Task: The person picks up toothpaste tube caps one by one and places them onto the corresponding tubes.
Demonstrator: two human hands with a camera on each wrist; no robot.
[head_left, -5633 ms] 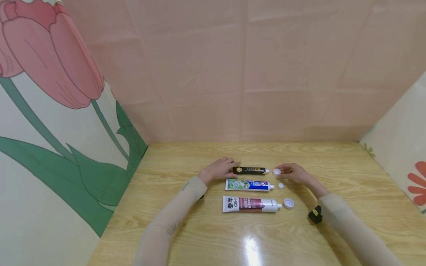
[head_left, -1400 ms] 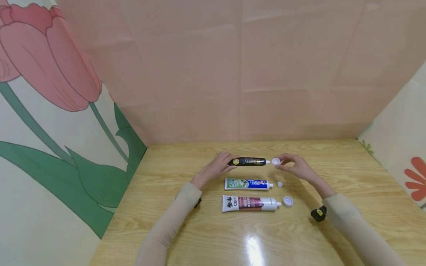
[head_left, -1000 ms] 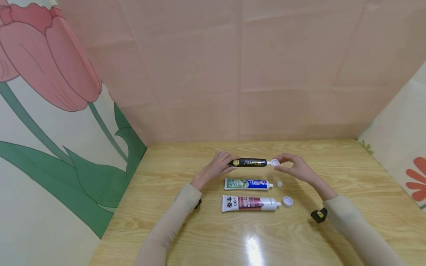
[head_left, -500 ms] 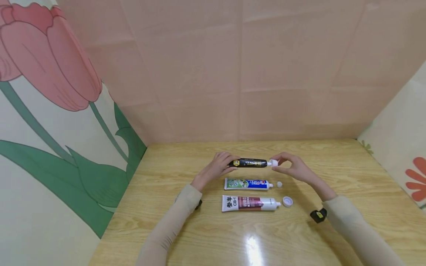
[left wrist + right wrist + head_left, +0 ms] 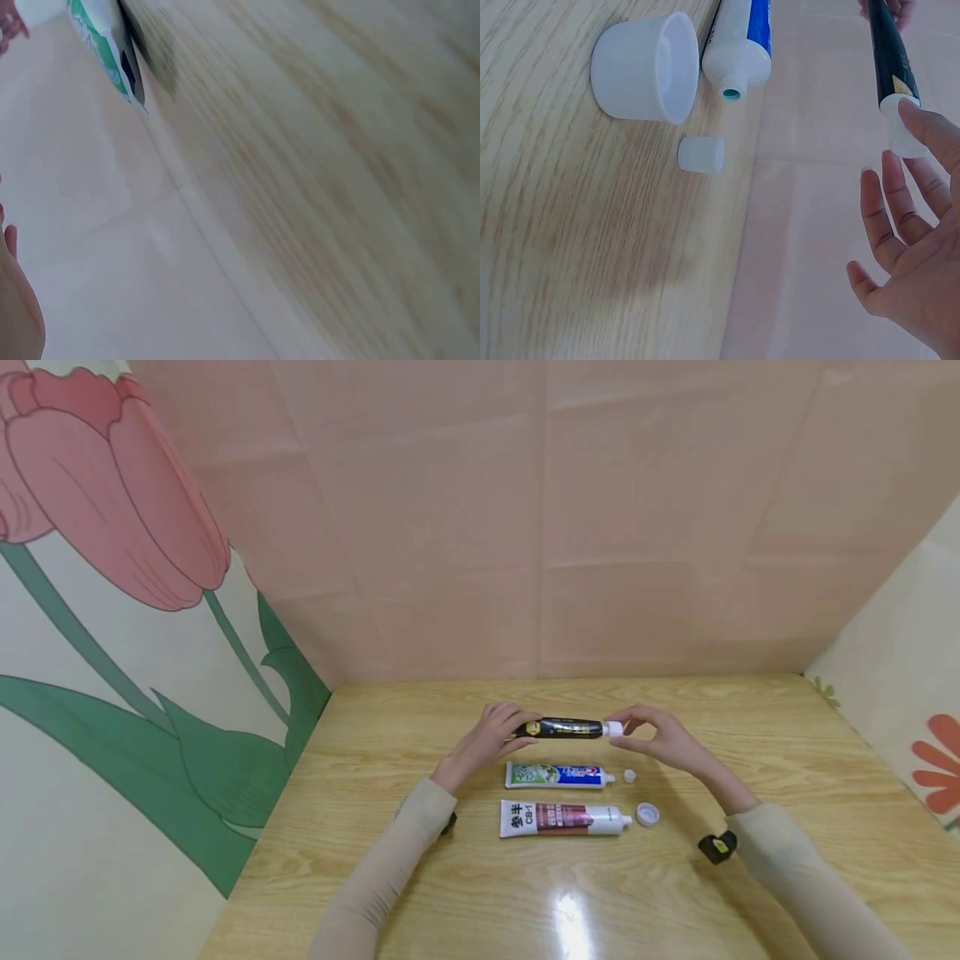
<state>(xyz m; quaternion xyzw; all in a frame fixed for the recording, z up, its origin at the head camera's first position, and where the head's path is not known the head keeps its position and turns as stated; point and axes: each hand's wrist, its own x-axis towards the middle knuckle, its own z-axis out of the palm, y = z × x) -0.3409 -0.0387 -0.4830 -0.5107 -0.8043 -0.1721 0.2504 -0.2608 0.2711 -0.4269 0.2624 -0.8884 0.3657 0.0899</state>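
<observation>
My left hand (image 5: 491, 735) grips the tail end of a black toothpaste tube (image 5: 566, 727), held level above the table. At its nozzle end, my right hand (image 5: 660, 739) pinches a white cap (image 5: 615, 729) between thumb and fingers. The cap covers the nozzle in the head view. In the right wrist view the cap (image 5: 902, 127) meets the tube's shoulder, and the other fingers spread apart. Below lie a green-and-blue toothpaste tube (image 5: 558, 775) and a white-and-maroon toothpaste tube (image 5: 562, 819), both uncapped. The left wrist view shows only part of the left hand (image 5: 19, 307).
A small white cap (image 5: 629, 776) stands by the green-and-blue tube's nozzle. A larger white cap (image 5: 647, 814) lies open side up beside the maroon tube. The wooden table (image 5: 360, 877) meets a pink backdrop (image 5: 450, 568) at the back.
The black tube has been lifted off the table by the left hand. The right hand has brought the cap to its nozzle and turned it from facing up to facing the tube.
</observation>
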